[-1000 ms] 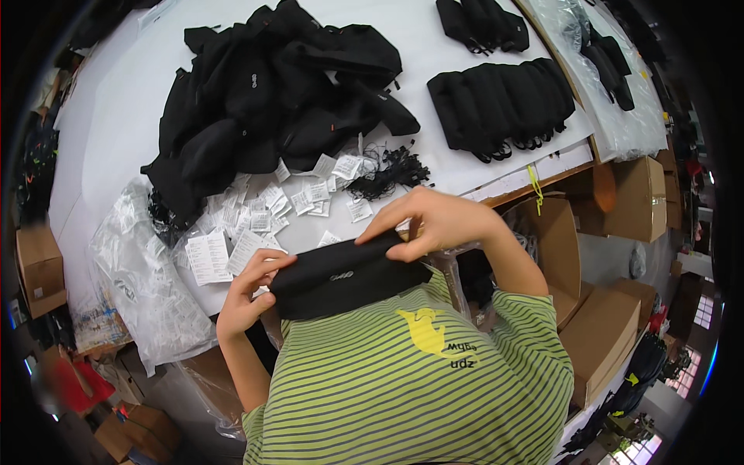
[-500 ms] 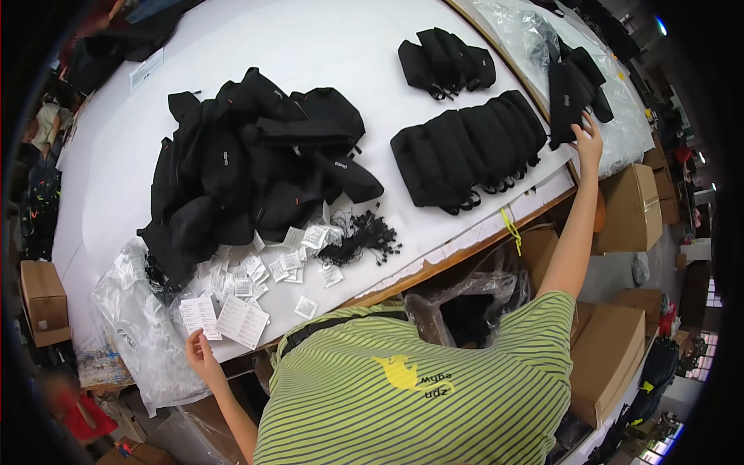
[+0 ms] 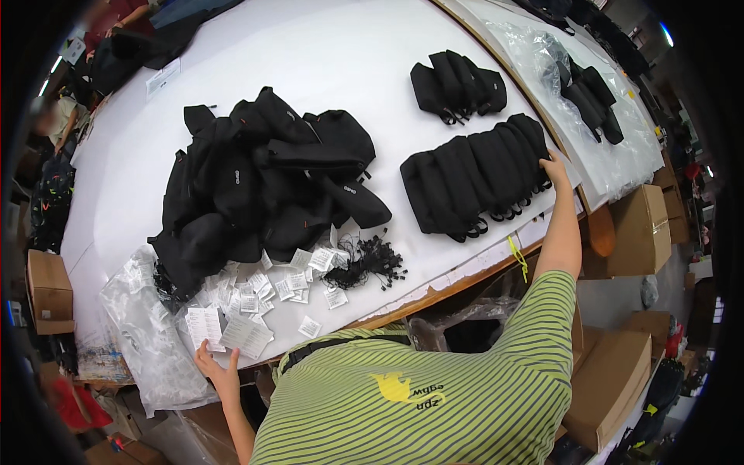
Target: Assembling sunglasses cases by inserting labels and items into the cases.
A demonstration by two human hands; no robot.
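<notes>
My right hand (image 3: pixel 554 169) is at the right end of a tight row of black fabric pouches (image 3: pixel 469 174), its fingers closed on the end black pouch. Short cord loops stick out along the row's near side. My left hand (image 3: pixel 221 370) is at the table's near edge, thumb and fingers apart, fingertips by the lower edge of a white printed sheet (image 3: pixel 204 327). A second printed sheet (image 3: pixel 248 336) lies beside it. Behind them are scattered small white labels (image 3: pixel 291 285) and a tangle of black cords (image 3: pixel 368 265). A large heap of black pouches (image 3: pixel 240 174) rises beyond.
A smaller group of black pouches (image 3: pixel 457 84) lies at the back. Clear plastic (image 3: pixel 159 349) drapes over the left table edge. More plastic (image 3: pixel 535 58) with black pouches covers the right-hand surface. Cardboard boxes (image 3: pixel 639 232) stand at the right. People are at the far left.
My right hand has come left and nearer, from over the plastic to the row's end, bringing the black pouch it held. My left thumb has spread from the fingers. The view has shifted slightly.
</notes>
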